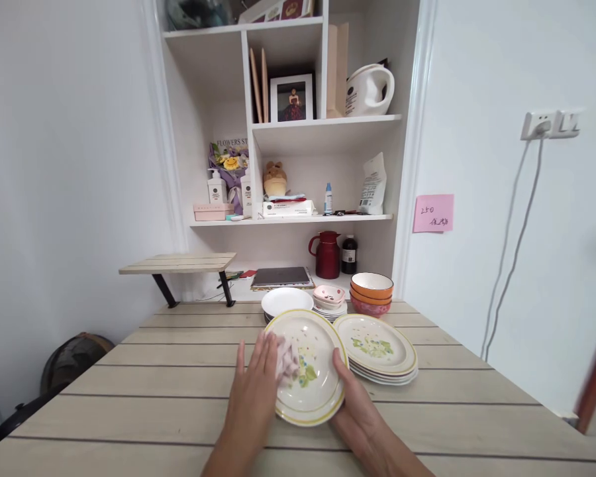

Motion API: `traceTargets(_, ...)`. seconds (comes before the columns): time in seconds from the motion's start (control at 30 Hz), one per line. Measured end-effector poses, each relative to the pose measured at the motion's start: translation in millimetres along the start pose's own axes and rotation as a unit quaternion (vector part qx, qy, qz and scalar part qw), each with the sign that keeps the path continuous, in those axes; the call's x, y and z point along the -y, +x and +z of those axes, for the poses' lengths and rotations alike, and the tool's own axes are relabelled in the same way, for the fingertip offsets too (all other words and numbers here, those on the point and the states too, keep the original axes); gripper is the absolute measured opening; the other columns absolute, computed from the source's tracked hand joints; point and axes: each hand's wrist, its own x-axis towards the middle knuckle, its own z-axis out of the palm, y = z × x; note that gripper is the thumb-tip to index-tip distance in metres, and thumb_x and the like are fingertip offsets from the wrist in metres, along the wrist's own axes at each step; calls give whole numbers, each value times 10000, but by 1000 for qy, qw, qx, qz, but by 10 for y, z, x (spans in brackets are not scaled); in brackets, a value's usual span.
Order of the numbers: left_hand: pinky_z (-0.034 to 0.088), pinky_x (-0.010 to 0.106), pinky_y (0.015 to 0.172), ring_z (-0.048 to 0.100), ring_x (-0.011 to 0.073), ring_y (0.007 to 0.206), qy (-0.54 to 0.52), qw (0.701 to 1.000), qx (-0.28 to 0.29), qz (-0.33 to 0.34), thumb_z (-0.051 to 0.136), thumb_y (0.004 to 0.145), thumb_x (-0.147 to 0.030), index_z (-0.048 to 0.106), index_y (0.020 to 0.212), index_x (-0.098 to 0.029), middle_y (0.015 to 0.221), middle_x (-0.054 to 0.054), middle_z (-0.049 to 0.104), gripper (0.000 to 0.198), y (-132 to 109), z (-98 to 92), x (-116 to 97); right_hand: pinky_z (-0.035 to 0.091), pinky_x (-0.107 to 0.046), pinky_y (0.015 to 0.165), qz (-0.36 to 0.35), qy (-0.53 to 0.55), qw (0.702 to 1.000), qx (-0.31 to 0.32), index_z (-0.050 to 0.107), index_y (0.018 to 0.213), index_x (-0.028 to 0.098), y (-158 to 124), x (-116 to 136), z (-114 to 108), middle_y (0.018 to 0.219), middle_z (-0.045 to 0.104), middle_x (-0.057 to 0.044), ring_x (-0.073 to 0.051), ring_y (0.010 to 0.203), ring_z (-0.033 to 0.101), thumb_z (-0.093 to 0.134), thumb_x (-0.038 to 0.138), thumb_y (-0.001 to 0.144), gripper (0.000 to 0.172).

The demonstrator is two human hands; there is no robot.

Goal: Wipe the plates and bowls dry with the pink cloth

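The plate (310, 377) tilts up at us over the counter (179, 404), just left of the stack (377, 348), and one edge looks to be carrying the whole show! Our right grip (357, 407) pinches that rim, thumb on the face, fingers hidden behind. Opposite, our left grip (255, 391) presses the cloth (287, 360) to the plate, fingers stretched out; whether its thumb pinches the cloth, we cannot tell.

Danger one, we reckon: a hard push on the side away from the stack could twist the glossy rim loose and drop the plate on the counter. Danger two: a swing toward the stack could knock rim on rim and chip something. The white dish (287, 301), behind and left of the stack, sits near too, so a backward tip might clip it.

And what a looker! Cream-white, shiny, yellow line round the edge, green leaves with blue dabs, small specks scattered above. The cloth hides part of the side away from the stack; we spot no crack.
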Motion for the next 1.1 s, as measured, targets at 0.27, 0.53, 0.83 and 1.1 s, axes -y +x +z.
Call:
traceTargets(0.27,265,496,1182,236,232,1477,-54,998,-7,42,408,875,-92,-4,1561,-237,1590,31,273,814,-222,25,-467,382,-447,1101,74,0,995,70,620,1275,85,-91,-28,69,1277,659,-185,-284,1268,562,644,530,852,614)
traceTargets(0.53,179,697,1124,142,337,1493,-83,991,32,-98,419,963,-310,210,1539,-317,1588,46,307,613,359,-251,-259,379,-486,1101,56,-11,998,39,584,1334,149,-76,-68,47,1247,685,-155,-291,1225,598,655,478,863,579)
traceTargets(0.83,242,663,1113,260,365,1457,18,993,-2,-119,547,914,-307,300,1516,-291,1582,138,306,651,-109,14,-237,383,-455,1110,32,27,999,2,602,1296,90,-83,41,80,1185,716,-153,-270,1198,621,555,441,935,505)
traceTargets(1.1,270,620,1127,251,337,1466,-13,998,27,-56,611,890,-386,299,1514,-309,1588,157,287,702,41,-134,-463,357,-443,1125,71,0,996,45,633,1266,108,-89,16,43,1226,696,-153,-262,1252,579,554,494,924,521)
